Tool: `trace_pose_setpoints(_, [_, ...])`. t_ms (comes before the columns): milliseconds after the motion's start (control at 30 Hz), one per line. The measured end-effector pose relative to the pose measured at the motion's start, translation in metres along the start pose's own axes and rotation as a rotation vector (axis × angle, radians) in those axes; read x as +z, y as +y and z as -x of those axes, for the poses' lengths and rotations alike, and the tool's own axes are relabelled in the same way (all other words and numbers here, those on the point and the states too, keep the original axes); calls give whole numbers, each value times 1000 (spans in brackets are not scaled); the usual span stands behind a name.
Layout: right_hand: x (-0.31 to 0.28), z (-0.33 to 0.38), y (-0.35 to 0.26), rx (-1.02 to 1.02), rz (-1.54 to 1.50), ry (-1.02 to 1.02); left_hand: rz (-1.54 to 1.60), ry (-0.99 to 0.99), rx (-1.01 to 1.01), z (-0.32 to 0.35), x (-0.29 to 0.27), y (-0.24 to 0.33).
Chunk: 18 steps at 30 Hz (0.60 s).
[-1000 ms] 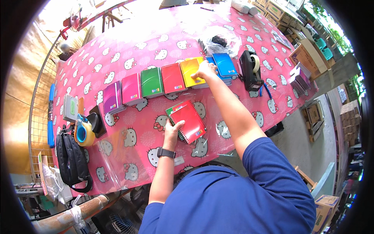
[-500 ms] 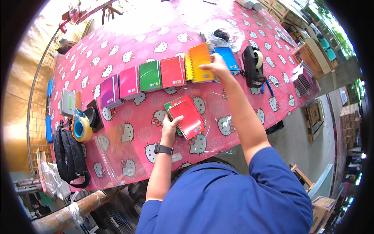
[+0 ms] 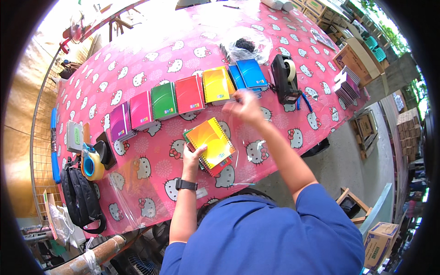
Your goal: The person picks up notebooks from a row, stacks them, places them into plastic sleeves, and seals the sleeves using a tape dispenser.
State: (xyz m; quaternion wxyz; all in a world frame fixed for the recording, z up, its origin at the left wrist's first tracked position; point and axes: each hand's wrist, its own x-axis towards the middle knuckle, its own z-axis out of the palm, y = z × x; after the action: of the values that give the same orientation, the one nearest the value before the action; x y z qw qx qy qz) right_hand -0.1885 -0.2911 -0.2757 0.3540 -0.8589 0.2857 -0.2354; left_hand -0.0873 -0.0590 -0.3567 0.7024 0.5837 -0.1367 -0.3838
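Observation:
My left hand (image 3: 191,160) is closed on a small fanned stack of spiral notebooks, its thumb over the top cover. Uppermost is a yellow-orange notebook (image 3: 211,143); red and green edges stick out beneath it. My right hand (image 3: 246,109) is smeared by motion, just in front of the yellow notebook stack (image 3: 217,85) and the blue notebooks (image 3: 252,73); its fingers do not show clearly. Leftward along the same row lie stacks of red (image 3: 189,94), green (image 3: 164,101), pink (image 3: 141,109) and purple notebooks (image 3: 121,121).
A black tape dispenser (image 3: 285,80) stands right of the blue notebooks, with clear plastic wrap (image 3: 261,48) behind. At the left are a yellow tape roll (image 3: 93,166) and a black backpack (image 3: 81,197). More notebooks (image 3: 347,87) sit at the table's right edge.
A yellow-orange notebook, earlier in my right hand over the row, now lies atop the stack in my left hand. My right hand has come nearer and lower, beside the blue notebooks.

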Motion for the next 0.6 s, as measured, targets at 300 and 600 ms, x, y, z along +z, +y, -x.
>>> trace_pose_setpoints(300, [-54,-60,115,342,-189,591,65,-51,2,-3,14,-6])
trace_pose_setpoints(600, [48,125,-66,-239,228,-122,430,-153,-45,-1,4,-6])
